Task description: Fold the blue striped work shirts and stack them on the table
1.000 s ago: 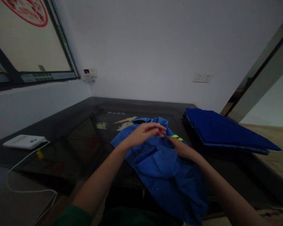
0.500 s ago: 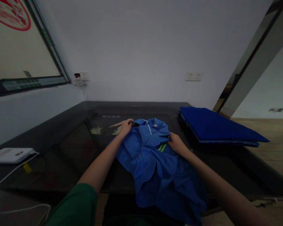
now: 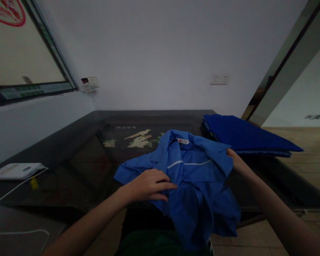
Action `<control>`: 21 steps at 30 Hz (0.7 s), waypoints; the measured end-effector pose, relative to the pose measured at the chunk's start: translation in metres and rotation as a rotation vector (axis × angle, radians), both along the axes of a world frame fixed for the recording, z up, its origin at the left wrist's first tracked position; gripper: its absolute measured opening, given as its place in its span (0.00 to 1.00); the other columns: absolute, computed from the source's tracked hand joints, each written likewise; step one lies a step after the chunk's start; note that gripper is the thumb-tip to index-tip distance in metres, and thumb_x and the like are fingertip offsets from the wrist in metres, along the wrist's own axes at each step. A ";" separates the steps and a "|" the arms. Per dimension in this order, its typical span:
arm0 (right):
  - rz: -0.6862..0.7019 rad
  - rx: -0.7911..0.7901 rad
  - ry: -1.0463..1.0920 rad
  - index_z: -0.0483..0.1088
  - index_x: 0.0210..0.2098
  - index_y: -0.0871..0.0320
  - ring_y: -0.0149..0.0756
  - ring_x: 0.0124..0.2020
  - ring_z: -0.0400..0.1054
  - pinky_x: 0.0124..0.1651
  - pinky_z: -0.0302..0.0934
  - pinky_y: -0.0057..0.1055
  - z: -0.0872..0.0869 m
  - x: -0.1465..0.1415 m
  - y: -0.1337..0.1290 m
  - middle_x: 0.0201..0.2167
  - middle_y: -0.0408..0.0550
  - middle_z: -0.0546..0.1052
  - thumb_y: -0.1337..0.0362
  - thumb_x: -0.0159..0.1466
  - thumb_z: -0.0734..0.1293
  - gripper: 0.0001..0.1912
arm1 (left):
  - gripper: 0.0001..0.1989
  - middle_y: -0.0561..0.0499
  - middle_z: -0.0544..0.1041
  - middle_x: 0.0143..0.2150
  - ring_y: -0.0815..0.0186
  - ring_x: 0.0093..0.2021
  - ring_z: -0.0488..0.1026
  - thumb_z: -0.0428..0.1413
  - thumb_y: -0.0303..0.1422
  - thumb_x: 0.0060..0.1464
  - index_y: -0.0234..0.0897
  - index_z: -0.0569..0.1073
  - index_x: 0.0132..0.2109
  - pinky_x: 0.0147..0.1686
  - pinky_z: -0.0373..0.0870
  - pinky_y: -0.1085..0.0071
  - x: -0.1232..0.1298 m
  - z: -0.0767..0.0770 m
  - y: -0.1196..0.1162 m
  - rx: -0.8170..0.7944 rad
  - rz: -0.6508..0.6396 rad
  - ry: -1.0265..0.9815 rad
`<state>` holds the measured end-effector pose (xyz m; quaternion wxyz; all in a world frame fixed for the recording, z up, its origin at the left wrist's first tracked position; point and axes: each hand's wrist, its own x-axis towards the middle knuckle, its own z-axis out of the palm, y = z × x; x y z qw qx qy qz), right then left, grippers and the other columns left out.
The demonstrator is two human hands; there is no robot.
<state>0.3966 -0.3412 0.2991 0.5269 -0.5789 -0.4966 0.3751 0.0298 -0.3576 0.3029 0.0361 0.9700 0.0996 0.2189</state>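
Note:
A blue work jacket (image 3: 197, 170) with white piping and a white neck label lies loosely spread in front of me. Its collar points to the far side and its lower part hangs over the table's near edge. My left hand (image 3: 152, 185) is over the left front of the jacket, fingers apart and gripping nothing; I cannot tell whether it touches the cloth. On the other side, my right hand (image 3: 237, 161) pinches the right front edge of the jacket near the collar flap. Its fingertips are partly behind the cloth.
The dark glossy table (image 3: 77, 153) has a bird-and-flower picture on its top. A folded dark-blue stack of cloth (image 3: 248, 135) lies at the right. At the left is a white device (image 3: 16, 171) with a white cable (image 3: 16, 190). Sockets (image 3: 219, 79) are on the back wall.
The jacket front has been spread open, showing the neck label and inside. My left hand has let go and come nearer; my right hand has moved right with the front edge.

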 end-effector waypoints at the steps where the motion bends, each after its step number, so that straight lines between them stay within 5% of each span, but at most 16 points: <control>1: 0.011 -0.049 0.025 0.72 0.42 0.56 0.47 0.37 0.75 0.41 0.70 0.42 -0.004 0.001 -0.002 0.37 0.51 0.80 0.59 0.48 0.72 0.22 | 0.19 0.46 0.77 0.44 0.63 0.43 0.73 0.52 0.42 0.60 0.41 0.71 0.55 0.43 0.69 0.70 -0.003 -0.001 0.001 -0.058 -0.010 0.005; 7: 0.116 -0.107 -0.005 0.73 0.44 0.57 0.47 0.40 0.75 0.47 0.69 0.43 -0.003 0.007 -0.015 0.39 0.51 0.80 0.61 0.49 0.72 0.22 | 0.15 0.43 0.75 0.49 0.61 0.51 0.71 0.48 0.34 0.61 0.36 0.72 0.51 0.54 0.65 0.62 -0.040 -0.006 0.071 -0.255 0.578 -0.267; 10: 0.179 -0.157 -0.010 0.74 0.42 0.57 0.47 0.38 0.76 0.45 0.70 0.43 0.005 0.007 -0.018 0.38 0.51 0.81 0.62 0.49 0.72 0.20 | 0.16 0.41 0.72 0.56 0.60 0.57 0.68 0.52 0.33 0.58 0.35 0.72 0.52 0.58 0.62 0.61 -0.042 -0.017 0.096 -0.344 0.495 -0.050; 15: 0.203 -0.177 0.033 0.75 0.42 0.56 0.48 0.42 0.75 0.47 0.70 0.44 0.011 -0.009 -0.016 0.41 0.50 0.80 0.62 0.49 0.72 0.20 | 0.21 0.44 0.61 0.66 0.61 0.64 0.59 0.51 0.31 0.58 0.39 0.67 0.59 0.63 0.56 0.61 -0.012 -0.024 0.096 -0.401 0.271 0.039; 21: 0.249 -0.182 0.208 0.75 0.44 0.57 0.49 0.45 0.74 0.51 0.68 0.46 0.000 -0.033 0.000 0.45 0.52 0.79 0.57 0.53 0.72 0.19 | 0.30 0.41 0.63 0.64 0.59 0.62 0.63 0.56 0.30 0.54 0.35 0.60 0.63 0.61 0.59 0.62 0.016 -0.023 0.117 -0.496 0.339 -0.104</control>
